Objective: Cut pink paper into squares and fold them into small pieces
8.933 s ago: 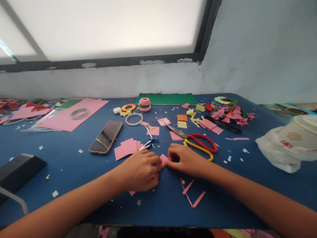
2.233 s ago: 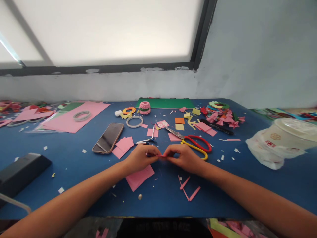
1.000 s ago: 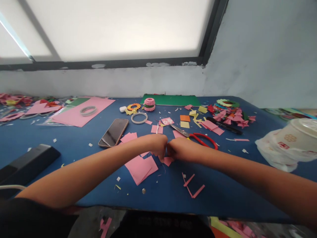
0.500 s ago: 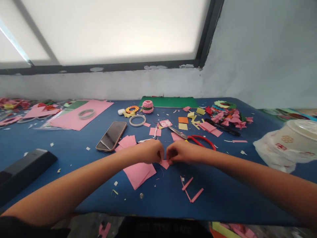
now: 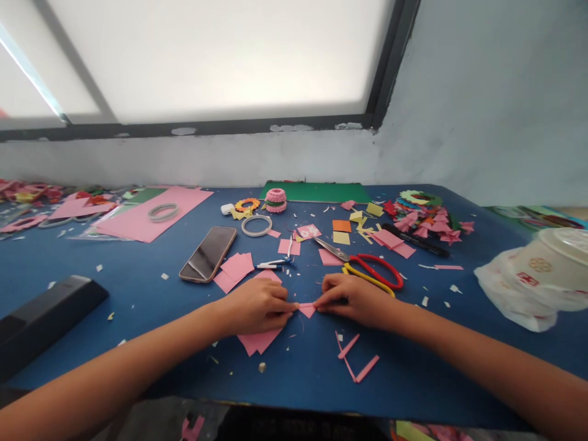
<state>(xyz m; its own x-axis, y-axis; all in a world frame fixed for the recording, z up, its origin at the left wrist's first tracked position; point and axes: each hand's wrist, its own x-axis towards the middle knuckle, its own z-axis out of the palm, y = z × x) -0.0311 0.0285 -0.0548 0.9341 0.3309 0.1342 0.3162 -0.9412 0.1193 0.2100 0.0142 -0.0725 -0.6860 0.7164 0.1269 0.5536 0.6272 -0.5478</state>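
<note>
Between my hands lies a small folded pink paper [image 5: 307, 310] on the blue table, its point toward me. The fingertips of my left hand [image 5: 263, 305] pinch its left corner, and this hand rests partly over pink sheets [image 5: 260, 342]. At the right corner, the fingers of my right hand [image 5: 353, 299] are closed on the same paper. Scissors [image 5: 376, 272] with red and yellow handles lie just behind my right hand. Thin folded pink strips [image 5: 367, 369] are nearer the table's front edge.
A phone [image 5: 208, 254], a tape roll [image 5: 256, 225] and blue-white pens [image 5: 275, 264] lie behind my left hand. Folded pink pieces [image 5: 441, 223] are heaped at the back right. A bagged white cup [image 5: 546, 269] stands far right, a black object [image 5: 55, 312] far left.
Both hands have moved slightly apart and lower, with fingers straighter along the pink paper. More of its folded upper edge shows. The pens and the yellow scissor handle have come into view.
</note>
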